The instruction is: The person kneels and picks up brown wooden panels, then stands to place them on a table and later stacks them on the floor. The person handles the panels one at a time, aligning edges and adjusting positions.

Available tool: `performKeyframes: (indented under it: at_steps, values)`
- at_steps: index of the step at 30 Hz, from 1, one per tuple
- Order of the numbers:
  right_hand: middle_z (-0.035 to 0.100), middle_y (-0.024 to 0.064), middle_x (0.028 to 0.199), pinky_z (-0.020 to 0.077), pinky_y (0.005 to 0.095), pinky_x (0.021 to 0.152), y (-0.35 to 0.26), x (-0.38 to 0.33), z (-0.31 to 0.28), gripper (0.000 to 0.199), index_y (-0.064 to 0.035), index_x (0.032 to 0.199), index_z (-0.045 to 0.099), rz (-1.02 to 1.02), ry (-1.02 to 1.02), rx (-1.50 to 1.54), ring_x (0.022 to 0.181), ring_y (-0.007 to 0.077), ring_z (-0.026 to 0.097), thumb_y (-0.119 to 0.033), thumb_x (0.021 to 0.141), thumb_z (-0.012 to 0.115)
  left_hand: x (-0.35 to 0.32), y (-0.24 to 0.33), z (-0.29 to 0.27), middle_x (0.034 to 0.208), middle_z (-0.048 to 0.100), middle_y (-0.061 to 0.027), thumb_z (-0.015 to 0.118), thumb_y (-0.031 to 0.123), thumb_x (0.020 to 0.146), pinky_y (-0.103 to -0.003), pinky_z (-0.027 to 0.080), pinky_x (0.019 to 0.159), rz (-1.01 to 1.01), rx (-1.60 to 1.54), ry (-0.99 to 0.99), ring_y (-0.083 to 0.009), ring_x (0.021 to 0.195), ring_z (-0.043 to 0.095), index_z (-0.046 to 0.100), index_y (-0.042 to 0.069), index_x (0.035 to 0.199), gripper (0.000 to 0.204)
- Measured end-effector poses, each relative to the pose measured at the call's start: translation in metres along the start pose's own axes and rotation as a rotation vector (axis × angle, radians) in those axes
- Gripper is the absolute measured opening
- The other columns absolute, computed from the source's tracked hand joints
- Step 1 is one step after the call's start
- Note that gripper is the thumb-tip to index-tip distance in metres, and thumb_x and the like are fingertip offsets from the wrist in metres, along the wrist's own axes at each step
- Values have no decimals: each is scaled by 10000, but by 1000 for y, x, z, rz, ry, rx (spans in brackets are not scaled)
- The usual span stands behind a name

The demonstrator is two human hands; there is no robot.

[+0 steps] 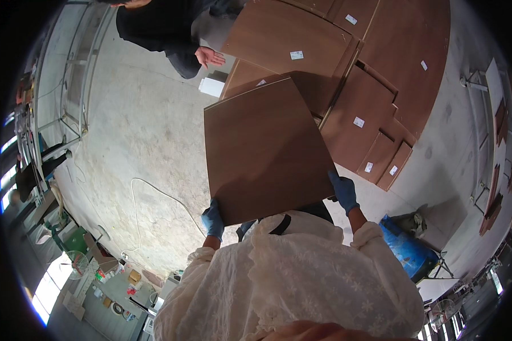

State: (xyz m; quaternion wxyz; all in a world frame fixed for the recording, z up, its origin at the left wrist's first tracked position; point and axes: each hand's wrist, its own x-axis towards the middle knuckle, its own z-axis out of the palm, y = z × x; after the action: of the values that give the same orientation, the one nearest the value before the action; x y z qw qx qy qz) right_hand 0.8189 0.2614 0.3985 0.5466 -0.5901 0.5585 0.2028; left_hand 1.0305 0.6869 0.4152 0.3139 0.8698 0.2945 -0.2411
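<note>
A big brown board (264, 150) is held by two blue-gloved hands. Its near left corner is pinched in the left grip (212, 220), and its right edge, by the near right corner, is pinched in the right grip (344, 190). So both are closed on the board, which is stretched out between and ahead of them. Ahead of the right grip, flat piled boards (401, 54) can be seen. Whether they are touched by the held board cannot be told. Far ahead of the left grip, a co-worker's open hand (210, 57) is held out near a white block (211, 86).

The board's far end is not held by anyone, so it could be tipped down if the near corners are pinched too lightly. A pile could be bumped and chipped if the board is swung low to the right. The co-worker's hand could be knocked if the board is pushed ahead too fast. A foot could be caught by the pale cord (165, 190) on the floor (148, 136) left of the left grip.
</note>
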Motion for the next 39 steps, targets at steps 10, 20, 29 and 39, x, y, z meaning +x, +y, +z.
performKeyframes:
  at_steps: [10, 20, 29, 39]
  values:
    - [646, 132, 571, 536, 370, 456, 38, -19, 3, 630, 15, 745, 675, -157, 23, -190, 462, 238, 654, -450, 1115, 465, -25, -73, -14, 657, 661, -92, 689, 552, 988, -418, 446, 627, -88, -32, -5, -179, 632, 517, 716, -31, 718, 644]
    - [651, 134, 603, 544, 357, 473, 36, -62, 57, 689, 22, 714, 664, 21, 42, 45, 476, 242, 652, -577, 1038, 555, 13, -84, -49, 674, 665, -84, 676, 543, 997, -408, 450, 632, 38, -29, -54, -169, 641, 521, 707, -34, 734, 635]
    - [637, 130, 605, 552, 343, 435, 86, -89, 147, 689, 33, 700, 655, -8, 133, 168, 487, 241, 664, -550, 1054, 557, 88, -99, -94, 592, 581, -47, 667, 568, 993, -423, 395, 588, 179, 72, -89, -158, 605, 448, 669, -14, 671, 665]
    - [557, 71, 576, 499, 384, 463, 143, -86, 210, 392, -41, 825, 695, -233, 246, 119, 482, 226, 586, -345, 1053, 596, 134, -61, -111, 541, 519, -29, 686, 559, 986, -403, 351, 531, 311, 164, -100, -135, 560, 401, 633, -2, 608, 679]
